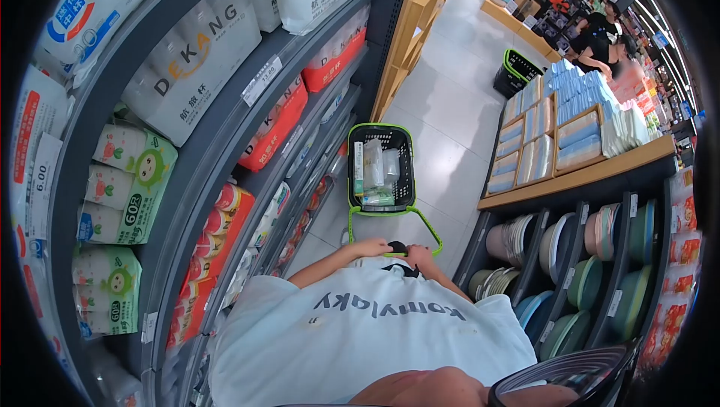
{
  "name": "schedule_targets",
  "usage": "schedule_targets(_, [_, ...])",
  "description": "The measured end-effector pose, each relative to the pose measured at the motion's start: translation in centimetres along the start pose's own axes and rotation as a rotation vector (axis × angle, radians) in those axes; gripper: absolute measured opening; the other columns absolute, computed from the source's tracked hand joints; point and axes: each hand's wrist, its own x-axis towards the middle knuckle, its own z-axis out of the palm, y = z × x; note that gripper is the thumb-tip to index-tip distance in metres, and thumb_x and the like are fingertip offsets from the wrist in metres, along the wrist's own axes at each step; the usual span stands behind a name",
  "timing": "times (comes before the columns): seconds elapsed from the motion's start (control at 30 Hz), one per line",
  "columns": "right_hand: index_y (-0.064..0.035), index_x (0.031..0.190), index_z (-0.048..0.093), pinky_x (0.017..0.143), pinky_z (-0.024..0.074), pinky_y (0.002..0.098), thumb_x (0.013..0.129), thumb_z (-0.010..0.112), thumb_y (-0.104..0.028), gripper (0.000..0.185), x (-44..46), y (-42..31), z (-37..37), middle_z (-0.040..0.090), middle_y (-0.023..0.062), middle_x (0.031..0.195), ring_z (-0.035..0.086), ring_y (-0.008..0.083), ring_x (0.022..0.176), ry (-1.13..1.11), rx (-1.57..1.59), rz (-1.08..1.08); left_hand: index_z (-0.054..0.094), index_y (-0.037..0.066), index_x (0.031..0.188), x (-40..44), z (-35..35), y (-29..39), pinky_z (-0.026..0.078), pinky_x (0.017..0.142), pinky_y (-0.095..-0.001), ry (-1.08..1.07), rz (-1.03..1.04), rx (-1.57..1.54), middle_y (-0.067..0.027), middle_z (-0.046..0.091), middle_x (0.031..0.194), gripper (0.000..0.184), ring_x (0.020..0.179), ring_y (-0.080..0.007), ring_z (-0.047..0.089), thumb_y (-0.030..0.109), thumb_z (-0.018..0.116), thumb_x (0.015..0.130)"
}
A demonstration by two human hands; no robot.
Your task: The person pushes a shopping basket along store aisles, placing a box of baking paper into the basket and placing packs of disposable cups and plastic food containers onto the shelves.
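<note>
A black shopping basket (411, 175) with a green rim stands on the floor ahead of me. Its green pull handle (429, 228) is raised toward my waist. My left hand (373, 247) is closed at the handle's near bar, partly covering it. Beside it, my right hand (420, 258) is closed around the bar's right part. A small dark round piece (397, 247) shows between the hands; what it is I cannot tell. Inside the basket lie clear plastic-wrapped packs (373, 163), a narrow box (358, 166) and a green-and-white pack (378, 196).
Shelves (225, 81) of bagged disposable cups (191, 58) rise close on my left. On the right, a rack holds bowls and plates (585, 283), with folded packs (577, 92) above. Another basket (514, 73) stands farther up the tiled aisle (450, 92). A person (600, 40) is at the far right.
</note>
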Motion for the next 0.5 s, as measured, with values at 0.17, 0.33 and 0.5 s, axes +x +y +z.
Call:
schedule_targets(0.17, [-0.0105, 0.114, 0.070, 0.098, 0.0420, 0.0580, 0.083, 0.052, -0.076, 0.074, -0.1, 1.8, 2.1, 0.070, 0.0168, 0.119, 0.065, 0.0358, 0.114, -0.226, 0.042, -0.006, 0.069, -0.004, 0.111, -3.5, -0.4, -6.3, 0.051, 0.087, -0.0400, -0.117, -0.245, 0.130, -0.0215, 0.071, 0.113, 0.073, 0.101, -0.0327, 0.067, 0.065, 0.060, 0.089])
schedule_targets(0.33, [-0.0094, 0.114, 0.069, 0.100, 0.0411, 0.0564, 0.086, 0.053, -0.070, 0.068, -2.5, 2.5, 3.1, 0.071, 0.0181, 0.117, 0.065, 0.0370, 0.113, -0.199, 0.082, 0.001, 0.059, 0.003, 0.132, -6.4, 3.5, -9.4, 0.044, 0.105, -0.0487, -0.084, -0.320, 0.311, -0.0257, 0.062, 0.128, 0.072, 0.127, -0.0413, 0.053, 0.061, 0.060, 0.089])
schedule_targets(0.5, [-0.0102, 0.112, 0.071, 0.098, 0.0420, 0.0544, 0.087, 0.055, -0.068, 0.065, -5.4, 3.0, 7.8, 0.072, 0.0169, 0.111, 0.066, 0.0386, 0.108, -0.051, 0.093, -0.045, 0.043, 0.015, 0.147, -8.0, 7.2, -6.0, 0.040, 0.108, -0.0547, 0.049, -0.528, 0.294, -0.0240, 0.045, 0.146, 0.078, 0.129, -0.0482, 0.048, 0.052, 0.067, 0.084])
